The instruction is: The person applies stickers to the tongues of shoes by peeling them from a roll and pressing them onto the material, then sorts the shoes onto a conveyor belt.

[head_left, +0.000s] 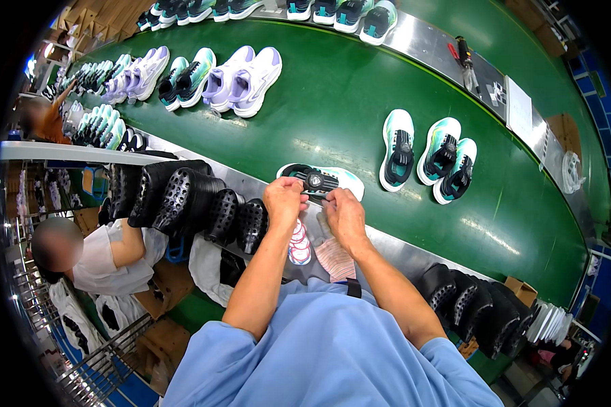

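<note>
A white and mint sneaker lies on its side at the near edge of the green belt, directly in front of me. On its upper is a black panel with a round dial. My left hand is closed, its thumb and fingertips pinching the sneaker's black part left of the dial. My right hand is also closed, fingertips pinched at the near edge of the same black part. A thin dark strip shows between the hands; its ends are hidden by my fingers. Below lie round red-and-white stickers and a pinkish striped cloth.
Single and paired mint-and-black sneakers stand right on the belt; lilac sneakers stand far left. Black perforated shoe forms line the near edge, with more at right. A person sits left. Tools lie on the far metal ledge.
</note>
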`<state>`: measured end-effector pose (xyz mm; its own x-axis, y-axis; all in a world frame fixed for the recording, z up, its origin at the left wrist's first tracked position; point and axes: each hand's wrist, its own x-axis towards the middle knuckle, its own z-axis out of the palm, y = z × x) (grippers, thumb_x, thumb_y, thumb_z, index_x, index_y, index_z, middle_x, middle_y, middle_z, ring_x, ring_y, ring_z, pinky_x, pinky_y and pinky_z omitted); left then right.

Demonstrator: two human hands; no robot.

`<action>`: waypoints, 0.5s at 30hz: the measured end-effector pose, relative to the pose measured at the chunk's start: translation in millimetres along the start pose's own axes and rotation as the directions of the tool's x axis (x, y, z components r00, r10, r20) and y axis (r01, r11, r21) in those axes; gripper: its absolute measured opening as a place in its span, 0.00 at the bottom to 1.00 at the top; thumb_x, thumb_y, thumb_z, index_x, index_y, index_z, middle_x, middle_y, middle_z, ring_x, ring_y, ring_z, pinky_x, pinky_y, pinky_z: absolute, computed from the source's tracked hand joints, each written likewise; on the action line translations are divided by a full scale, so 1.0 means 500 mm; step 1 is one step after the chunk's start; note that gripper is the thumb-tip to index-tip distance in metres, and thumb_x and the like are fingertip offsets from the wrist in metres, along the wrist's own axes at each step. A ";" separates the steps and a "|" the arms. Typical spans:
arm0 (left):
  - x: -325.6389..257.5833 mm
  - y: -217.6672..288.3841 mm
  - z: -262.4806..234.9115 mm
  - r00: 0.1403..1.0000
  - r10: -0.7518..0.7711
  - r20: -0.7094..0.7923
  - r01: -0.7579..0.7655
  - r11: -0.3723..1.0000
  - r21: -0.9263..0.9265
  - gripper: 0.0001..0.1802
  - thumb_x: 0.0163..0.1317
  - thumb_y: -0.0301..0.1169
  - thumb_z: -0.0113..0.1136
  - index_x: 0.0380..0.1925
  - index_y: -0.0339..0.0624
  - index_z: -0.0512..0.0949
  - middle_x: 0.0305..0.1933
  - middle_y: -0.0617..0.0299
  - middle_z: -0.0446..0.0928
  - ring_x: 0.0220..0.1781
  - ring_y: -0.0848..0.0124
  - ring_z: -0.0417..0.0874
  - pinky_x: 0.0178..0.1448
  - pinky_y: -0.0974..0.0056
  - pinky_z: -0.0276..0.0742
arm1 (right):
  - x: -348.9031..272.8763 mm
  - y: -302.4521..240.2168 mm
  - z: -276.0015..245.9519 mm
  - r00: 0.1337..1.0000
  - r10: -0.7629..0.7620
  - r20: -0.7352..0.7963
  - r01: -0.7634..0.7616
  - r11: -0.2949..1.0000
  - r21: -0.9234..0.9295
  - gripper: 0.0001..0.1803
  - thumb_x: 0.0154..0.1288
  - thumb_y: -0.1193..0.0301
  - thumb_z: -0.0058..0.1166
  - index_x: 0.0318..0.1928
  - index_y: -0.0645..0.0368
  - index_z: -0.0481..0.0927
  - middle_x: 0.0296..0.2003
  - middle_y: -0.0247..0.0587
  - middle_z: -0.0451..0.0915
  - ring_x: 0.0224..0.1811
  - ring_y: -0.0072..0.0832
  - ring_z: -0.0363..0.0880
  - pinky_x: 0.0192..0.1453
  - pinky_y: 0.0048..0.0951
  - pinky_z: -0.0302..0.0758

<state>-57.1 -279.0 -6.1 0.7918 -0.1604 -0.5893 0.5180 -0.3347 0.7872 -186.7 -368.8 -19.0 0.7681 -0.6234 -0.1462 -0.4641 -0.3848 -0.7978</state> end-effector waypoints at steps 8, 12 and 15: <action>-0.007 0.004 0.018 0.997 -0.078 -0.013 0.075 0.988 -0.137 0.10 0.66 0.27 0.68 0.41 0.30 0.81 0.33 0.55 0.84 0.26 0.70 0.86 0.22 0.67 0.82 | -0.003 -0.007 0.000 1.000 -0.011 0.003 0.011 0.999 -0.041 0.07 0.64 0.76 0.63 0.41 0.61 0.79 0.37 0.50 0.79 0.44 0.50 0.80 0.49 0.49 0.76; 0.001 -0.002 0.025 0.995 -0.044 -0.086 0.032 0.990 -0.141 0.08 0.66 0.26 0.68 0.38 0.31 0.82 0.31 0.56 0.84 0.25 0.70 0.86 0.23 0.67 0.83 | -0.001 -0.013 0.000 1.000 -0.017 0.008 0.018 0.999 -0.042 0.07 0.63 0.76 0.63 0.41 0.60 0.79 0.37 0.50 0.79 0.44 0.50 0.80 0.49 0.49 0.76; 0.011 -0.019 0.024 0.994 0.031 -0.104 -0.040 0.995 -0.092 0.07 0.65 0.25 0.67 0.36 0.30 0.83 0.29 0.55 0.84 0.25 0.70 0.87 0.25 0.67 0.83 | 0.004 -0.015 0.003 0.999 -0.038 -0.007 0.038 0.998 -0.047 0.07 0.63 0.76 0.63 0.41 0.60 0.79 0.37 0.50 0.79 0.44 0.51 0.80 0.49 0.49 0.76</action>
<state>-61.3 -288.0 -18.9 0.8366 -0.0736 -0.5429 0.5133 -0.2409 0.8237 -181.2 -366.1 -14.3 0.7821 -0.6131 -0.1117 -0.4551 -0.4394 -0.7745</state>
